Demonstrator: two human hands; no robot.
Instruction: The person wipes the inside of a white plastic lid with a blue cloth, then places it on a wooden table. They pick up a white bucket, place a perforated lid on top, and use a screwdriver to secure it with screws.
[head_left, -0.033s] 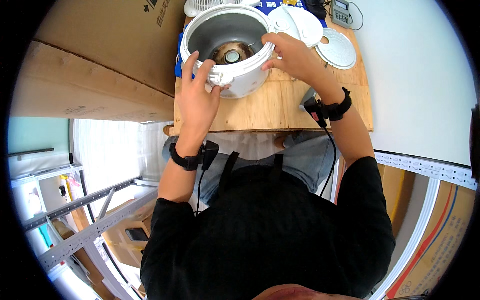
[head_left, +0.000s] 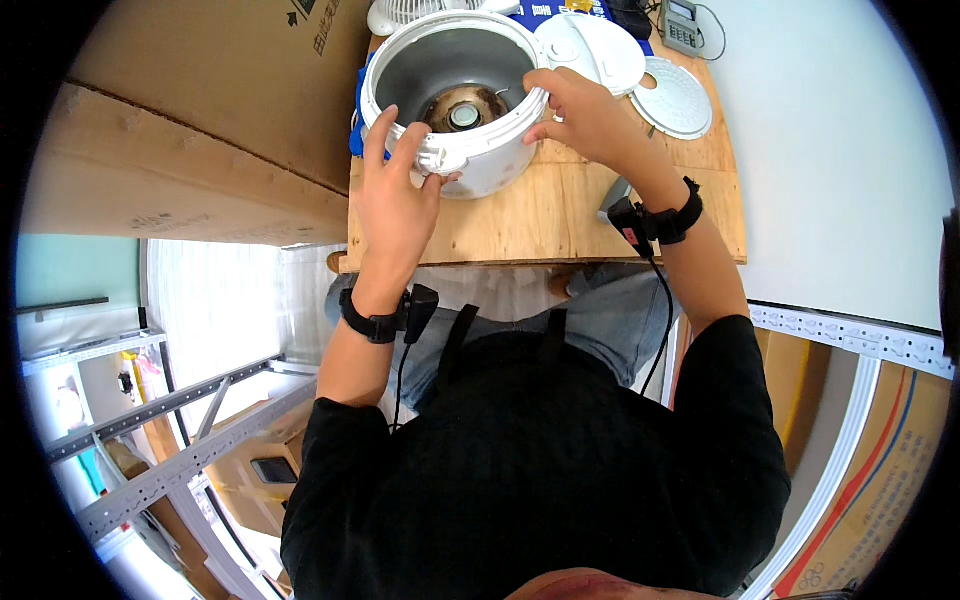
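Observation:
A white rice cooker body (head_left: pixel 490 165) stands lidless on the wooden table. Its grey inside is bare down to a brown-stained heating plate (head_left: pixel 487 100) with a round pale centre piece. My left hand (head_left: pixel 395 200) grips the near left rim beside the latch, fingertips over the edge and thumb underneath. At the right rim, my right hand (head_left: pixel 580 112) pinches the wall, its fingers on top and its thumb against the outside. Just right of the cooker lie a white lid (head_left: pixel 612 55) and a round, pale inner plate (head_left: pixel 682 100) with a hole in it.
A large cardboard box (head_left: pixel 210 150) rises along the left of the wooden table (head_left: pixel 500 230). Behind the cooker sits a white fan-like grille (head_left: pixel 430 10). A grey keypad device (head_left: pixel 682 28) with a cable is at the far right. Under my right wrist lies a grey object (head_left: pixel 616 195), partly hidden.

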